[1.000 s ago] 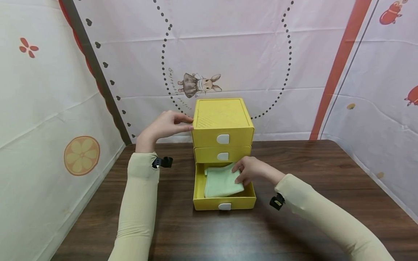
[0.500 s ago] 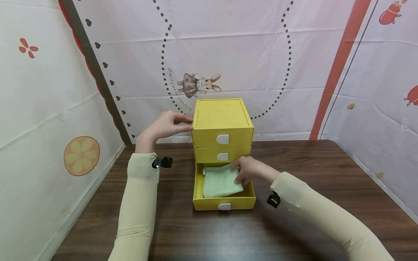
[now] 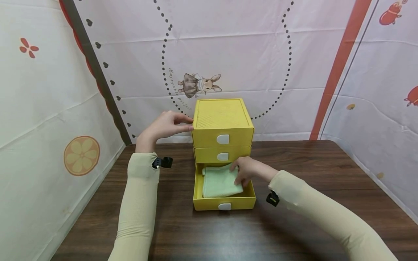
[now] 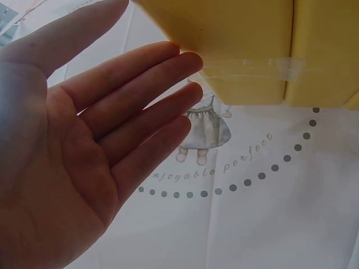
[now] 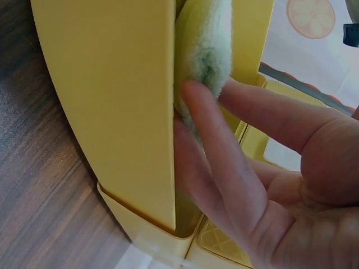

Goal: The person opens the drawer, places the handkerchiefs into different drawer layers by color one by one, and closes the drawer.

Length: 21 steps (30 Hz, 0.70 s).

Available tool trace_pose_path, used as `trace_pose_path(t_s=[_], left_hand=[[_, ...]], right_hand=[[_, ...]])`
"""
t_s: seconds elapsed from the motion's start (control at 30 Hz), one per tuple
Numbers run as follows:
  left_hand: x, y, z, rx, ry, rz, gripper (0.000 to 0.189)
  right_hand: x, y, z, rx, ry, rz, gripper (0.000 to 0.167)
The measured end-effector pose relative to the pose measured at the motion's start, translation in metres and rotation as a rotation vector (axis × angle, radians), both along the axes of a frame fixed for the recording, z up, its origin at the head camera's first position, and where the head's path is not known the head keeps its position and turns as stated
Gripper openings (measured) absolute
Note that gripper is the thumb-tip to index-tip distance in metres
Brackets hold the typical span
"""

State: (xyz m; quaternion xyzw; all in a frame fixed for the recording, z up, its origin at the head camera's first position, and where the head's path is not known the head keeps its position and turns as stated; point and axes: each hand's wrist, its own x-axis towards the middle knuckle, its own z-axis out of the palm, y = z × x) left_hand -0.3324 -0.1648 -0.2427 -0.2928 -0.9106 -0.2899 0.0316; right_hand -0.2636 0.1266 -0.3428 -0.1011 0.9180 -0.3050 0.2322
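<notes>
A small yellow drawer cabinet (image 3: pixel 223 137) stands on the table, its bottom drawer (image 3: pixel 224 203) pulled out. In that drawer lies a folded pale green towel (image 3: pixel 219 183). My right hand (image 3: pixel 249 170) reaches over the drawer's right side and holds the towel's right edge, thumb on top and fingers at the folded end. The right wrist view shows the towel's fuzzy end (image 5: pixel 210 64) between thumb and fingers, beside the drawer wall (image 5: pixel 120 112). My left hand (image 3: pixel 167 125) has its fingertips at the cabinet's upper left side; its fingers (image 4: pixel 140 84) are nearly straight in the left wrist view.
The two upper drawers, each with a white pull tab (image 3: pixel 223 139), are closed. A dark wood table (image 3: pixel 183 235) lies under everything. Behind it hangs a printed cloth (image 3: pixel 228 54), close to the cabinet's back, with more cloth at both sides.
The right hand and the towel have shifted slightly left within the drawer. The left hand, the cabinet and its drawers have stayed where they were.
</notes>
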Motion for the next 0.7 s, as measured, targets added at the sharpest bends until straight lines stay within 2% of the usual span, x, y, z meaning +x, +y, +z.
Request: trace_pose_path(t_s=[0.23, 0.5, 0.7], left_hand=[[0.0003, 0.0004, 0.0013, 0.011, 0.001, -0.011, 0.044], [0.001, 0.0001, 0.0017, 0.003, -0.007, 0.005, 0.043], [-0.0005, -0.0009, 0.0003, 0.003, -0.016, 0.0, 0.044]], right_hand=[[-0.0004, -0.002, -0.0002, 0.037, 0.014, 0.034, 0.06], [-0.0018, -0.0009, -0.0004, 0.087, 0.046, 0.055, 0.063], [-0.0006, -0.0013, -0.002, 0.072, 0.013, 0.037, 0.062]])
